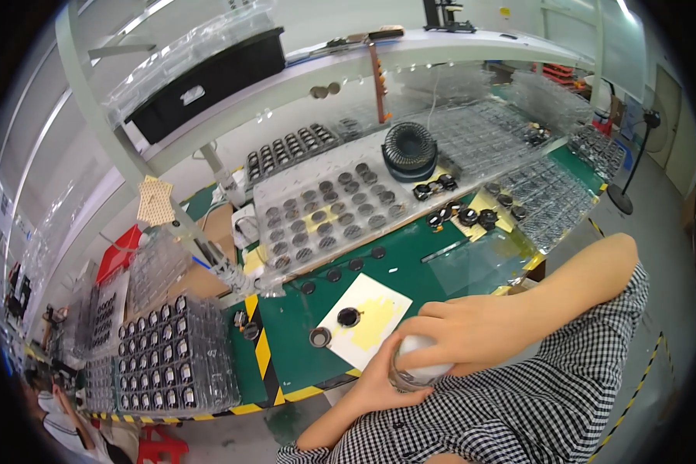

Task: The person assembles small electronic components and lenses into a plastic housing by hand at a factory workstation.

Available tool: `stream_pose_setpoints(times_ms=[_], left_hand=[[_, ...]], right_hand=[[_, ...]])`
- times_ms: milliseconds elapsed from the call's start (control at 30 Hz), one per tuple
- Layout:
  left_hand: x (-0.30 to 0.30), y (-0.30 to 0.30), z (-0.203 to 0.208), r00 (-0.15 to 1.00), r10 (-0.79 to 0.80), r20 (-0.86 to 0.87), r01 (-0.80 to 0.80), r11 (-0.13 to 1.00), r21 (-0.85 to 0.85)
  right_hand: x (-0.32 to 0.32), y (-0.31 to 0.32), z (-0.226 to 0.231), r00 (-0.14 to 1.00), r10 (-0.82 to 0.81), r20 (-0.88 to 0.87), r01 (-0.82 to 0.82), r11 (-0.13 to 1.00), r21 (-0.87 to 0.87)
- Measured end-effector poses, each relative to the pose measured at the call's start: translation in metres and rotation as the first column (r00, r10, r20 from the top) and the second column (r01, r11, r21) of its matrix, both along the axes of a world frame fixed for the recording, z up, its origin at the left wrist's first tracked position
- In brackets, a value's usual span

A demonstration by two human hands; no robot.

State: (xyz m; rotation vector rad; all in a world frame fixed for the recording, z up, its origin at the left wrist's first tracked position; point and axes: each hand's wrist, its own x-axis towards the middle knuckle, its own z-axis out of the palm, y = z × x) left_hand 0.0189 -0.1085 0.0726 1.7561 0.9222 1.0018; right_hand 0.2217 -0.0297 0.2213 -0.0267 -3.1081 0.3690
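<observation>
Checked shirt [510,410], left hand [380,380] cupping rounded white-topped clear container [425,362], right hand [460,329] gripping it

White on the rounded container [430,373] in the grip, checked black and white on the shirt [503,414] just below and right of it. Blotched yellow over white on the sheet [383,298] just left of the grip, deep green on the tabletop [290,329] around it, striped black and yellow on the tape [264,356] farther left; black on the fan [410,151] well beyond the grip.
</observation>
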Motion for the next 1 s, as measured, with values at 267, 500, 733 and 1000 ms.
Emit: stream_pose_setpoints(times_ms=[267,500,733,1000], left_hand=[[-0.012,0.000,0.019,0.957,-0.233,0.170,0.238,0.971,-0.006],[-0.032,0.006,0.041,0.914,-0.176,0.365,0.035,0.931,0.363],[-0.017,0.020,0.075,0.920,-0.106,0.377,-0.201,0.697,0.688],[-0.023,0.022,0.123,0.984,-0.065,0.165,-0.089,0.622,0.778]], right_hand=[[0.028,-0.009,0.041,0.955,0.095,-0.281,-0.046,0.983,0.177],[0.100,-0.010,0.007,0.803,-0.420,-0.423,0.437,0.897,-0.061],[0.158,-0.052,-0.038,0.363,-0.804,-0.471,0.788,0.535,-0.306],[0.169,-0.070,-0.060,0.104,-0.906,-0.410,0.834,0.304,-0.461]])
